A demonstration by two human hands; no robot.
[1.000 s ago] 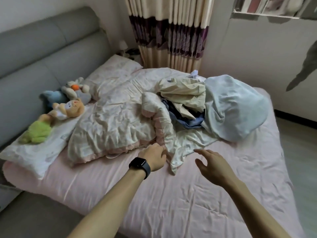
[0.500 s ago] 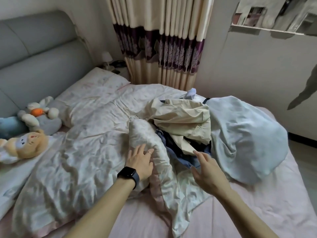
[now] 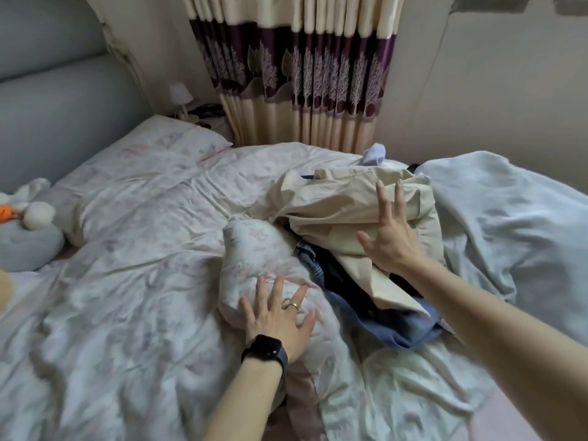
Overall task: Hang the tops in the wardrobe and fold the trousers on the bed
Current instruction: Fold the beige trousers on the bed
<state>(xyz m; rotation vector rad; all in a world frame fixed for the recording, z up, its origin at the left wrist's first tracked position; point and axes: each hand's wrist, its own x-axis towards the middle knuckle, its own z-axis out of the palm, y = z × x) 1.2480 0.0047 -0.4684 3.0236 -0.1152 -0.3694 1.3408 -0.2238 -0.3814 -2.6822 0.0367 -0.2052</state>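
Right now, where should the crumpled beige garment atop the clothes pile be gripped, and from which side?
Probably the bunched folds at its top, from above on the person's side: the crumpled beige garment lies topmost on the clothes pile, nothing covers it, and the open right hand is spread over those folds.

Dim, soft, even light; wide-angle bending at edges, slight motion blur.
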